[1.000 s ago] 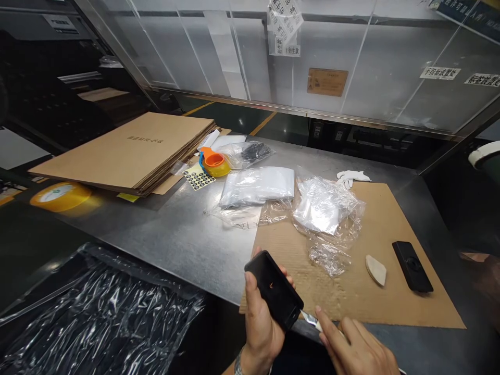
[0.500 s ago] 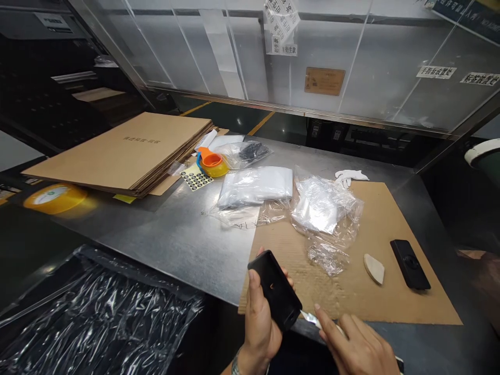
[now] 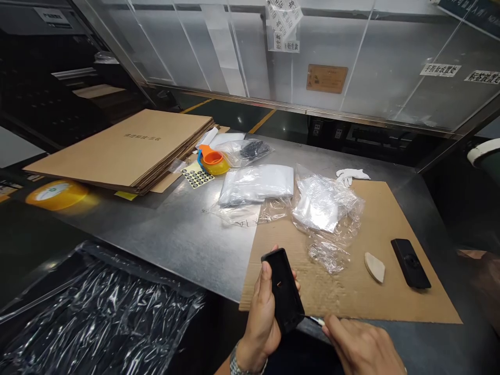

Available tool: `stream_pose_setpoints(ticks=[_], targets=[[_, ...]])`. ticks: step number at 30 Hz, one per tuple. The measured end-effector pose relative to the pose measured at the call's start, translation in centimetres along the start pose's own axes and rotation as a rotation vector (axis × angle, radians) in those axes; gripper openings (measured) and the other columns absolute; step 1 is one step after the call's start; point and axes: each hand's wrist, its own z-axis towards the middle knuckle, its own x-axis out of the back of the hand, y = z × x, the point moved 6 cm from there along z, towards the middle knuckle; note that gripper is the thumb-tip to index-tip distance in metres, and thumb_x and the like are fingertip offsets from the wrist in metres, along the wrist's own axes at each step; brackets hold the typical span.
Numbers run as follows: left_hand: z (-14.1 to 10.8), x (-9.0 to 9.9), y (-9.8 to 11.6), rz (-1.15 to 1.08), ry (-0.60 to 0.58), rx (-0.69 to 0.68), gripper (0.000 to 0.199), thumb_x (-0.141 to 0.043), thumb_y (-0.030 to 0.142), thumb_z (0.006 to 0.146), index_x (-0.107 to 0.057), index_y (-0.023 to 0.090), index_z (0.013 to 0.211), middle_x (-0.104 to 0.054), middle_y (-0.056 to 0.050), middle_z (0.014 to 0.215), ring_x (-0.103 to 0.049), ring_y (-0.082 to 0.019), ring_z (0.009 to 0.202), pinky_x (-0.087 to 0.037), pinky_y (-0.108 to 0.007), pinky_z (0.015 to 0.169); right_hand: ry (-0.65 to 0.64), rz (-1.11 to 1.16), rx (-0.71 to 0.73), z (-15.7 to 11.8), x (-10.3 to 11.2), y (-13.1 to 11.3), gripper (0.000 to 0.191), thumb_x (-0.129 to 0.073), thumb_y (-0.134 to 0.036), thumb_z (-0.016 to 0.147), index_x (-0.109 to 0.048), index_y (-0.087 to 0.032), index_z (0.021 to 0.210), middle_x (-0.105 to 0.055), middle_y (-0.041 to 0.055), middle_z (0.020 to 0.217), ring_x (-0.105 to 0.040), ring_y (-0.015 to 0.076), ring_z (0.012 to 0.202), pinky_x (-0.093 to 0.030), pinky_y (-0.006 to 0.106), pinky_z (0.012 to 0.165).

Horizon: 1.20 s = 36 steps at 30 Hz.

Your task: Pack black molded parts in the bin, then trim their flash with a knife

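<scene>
My left hand (image 3: 261, 315) is wrapped round a black plastic housing (image 3: 284, 286), thumb along its left edge and fingertips showing at the right. The housing is a shallow open shell, hollow side facing me, tilted, with a tiny orange mark inside. In my right hand (image 3: 357, 344) is a small knife (image 3: 315, 320) with a pale handle, pinched between thumb and fingers. Its thin blade meets the housing's lower right corner. A similar black housing (image 3: 411, 263) lies on the cardboard sheet (image 3: 390, 219), near a beige wedge-shaped piece (image 3: 375, 267).
Clear plastic bags (image 3: 328, 208) and a bagged white stack (image 3: 258, 185) lie behind my hands. A tape dispenser (image 3: 213, 159), sticker sheet (image 3: 197, 176), cardboard stack (image 3: 128, 146) and tape roll (image 3: 57, 194) are leftward. A white glove (image 3: 351, 175) lies at back. Black plastic bag (image 3: 101, 317) front left.
My left hand has turned the housing more upright and moved it slightly right. The knife has turned so its blade looks thinner, still at the lower right corner.
</scene>
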Motion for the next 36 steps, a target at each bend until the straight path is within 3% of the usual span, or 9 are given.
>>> stream_pose_setpoints(ticks=[8,12,16,19,23,25,28,32,36], targets=[[0.2,-0.1,0.1,0.078,0.003,-0.012,0.056,-0.048,0.052,0.082,-0.035,0.033,0.133,-0.060,-0.004,0.078,-0.058,-0.014,0.062,-0.049,-0.025,0.057,-0.049,-0.144,0.056,-1.3,-1.1,-0.3,0.029,-0.023,-0.014,0.094,-0.051,-0.019,0.095,-0.052,-0.0042,0.053,-0.053,0.0101,0.042,-0.025,0.026,0.045],[0.2,-0.1,0.0,0.079,-0.015,-0.058,0.061,-0.048,0.053,0.082,-0.030,0.032,0.136,-0.060,-0.005,0.079,-0.058,-0.015,0.064,-0.049,-0.027,0.058,-0.186,0.015,-0.064,-1.8,-3.1,0.4,0.024,-0.028,-0.021,0.094,-0.049,-0.022,0.082,-0.049,-0.0053,0.048,-0.047,0.0110,0.035,-0.015,0.028,0.040],[-0.1,-0.2,0.2,0.037,-0.075,-0.136,0.070,-0.051,0.056,0.078,-0.025,0.031,0.138,-0.059,-0.004,0.080,-0.057,-0.016,0.066,-0.050,-0.029,0.063,-0.502,0.653,-0.419,-2.0,-5.8,1.0,0.040,-0.021,-0.041,0.095,-0.044,-0.021,0.069,-0.041,-0.0048,0.044,-0.043,0.0096,0.039,-0.021,0.023,0.043],[0.0,-0.5,0.4,0.009,-0.115,-0.155,0.071,-0.052,0.057,0.077,-0.024,0.032,0.137,-0.060,-0.004,0.081,-0.057,-0.016,0.067,-0.049,-0.028,0.061,-0.719,1.317,-0.502,-2.0,-6.9,-1.0,0.051,-0.028,-0.063,0.086,-0.042,-0.019,0.063,-0.033,-0.0061,0.048,-0.031,0.0062,0.042,-0.023,0.019,0.044],[0.9,-0.7,-0.1,-0.077,-0.137,-0.015,0.055,-0.047,0.052,0.082,-0.034,0.030,0.132,-0.061,-0.003,0.080,-0.059,-0.014,0.066,-0.049,-0.027,0.064,-0.643,1.626,-0.496,-1.5,-6.3,-1.3,0.055,-0.039,-0.072,0.076,-0.045,-0.018,0.069,-0.033,-0.0062,0.053,-0.027,0.0057,0.046,-0.021,0.019,0.043],[1.3,-0.7,-1.1,-0.128,-0.152,0.162,0.047,-0.046,0.053,0.083,-0.051,0.021,0.117,-0.062,-0.004,0.077,-0.060,-0.013,0.063,-0.049,-0.026,0.064,-0.453,1.488,-0.555,-1.3,-5.6,0.2,0.048,-0.044,-0.066,0.078,-0.048,-0.019,0.078,-0.039,-0.0049,0.057,-0.035,0.0075,0.050,-0.027,0.019,0.047],[1.2,-0.8,-3.4,-0.132,-0.179,0.493,0.058,-0.040,0.061,0.081,-0.062,0.008,0.084,-0.063,-0.009,0.067,-0.061,-0.016,0.056,-0.050,-0.026,0.058,-0.211,1.019,-0.507,-0.4,-3.6,1.9,0.029,-0.049,-0.044,0.086,-0.046,-0.019,0.071,-0.046,-0.0024,0.064,-0.042,0.0099,0.059,-0.031,0.021,0.056],[0.6,-1.1,-5.2,-0.160,-0.193,0.681,0.065,-0.034,0.062,0.083,-0.062,0.004,0.073,-0.063,-0.011,0.059,-0.061,-0.017,0.051,-0.049,-0.025,0.053,-0.219,0.698,-0.240,1.2,-2.6,0.6,0.026,-0.048,-0.036,0.088,-0.047,-0.019,0.069,-0.054,-0.0008,0.063,-0.048,0.0111,0.057,-0.029,0.023,0.053],[0.2,-1.0,-5.7,-0.149,-0.126,0.696,0.057,-0.039,0.055,0.085,-0.062,0.005,0.071,-0.064,-0.008,0.062,-0.061,-0.015,0.051,-0.047,-0.023,0.051,-0.256,0.539,-0.172,1.7,-3.3,-0.2,0.029,-0.055,-0.045,0.083,-0.050,-0.019,0.070,-0.061,0.0006,0.064,-0.055,0.0137,0.055,-0.028,0.024,0.050]])
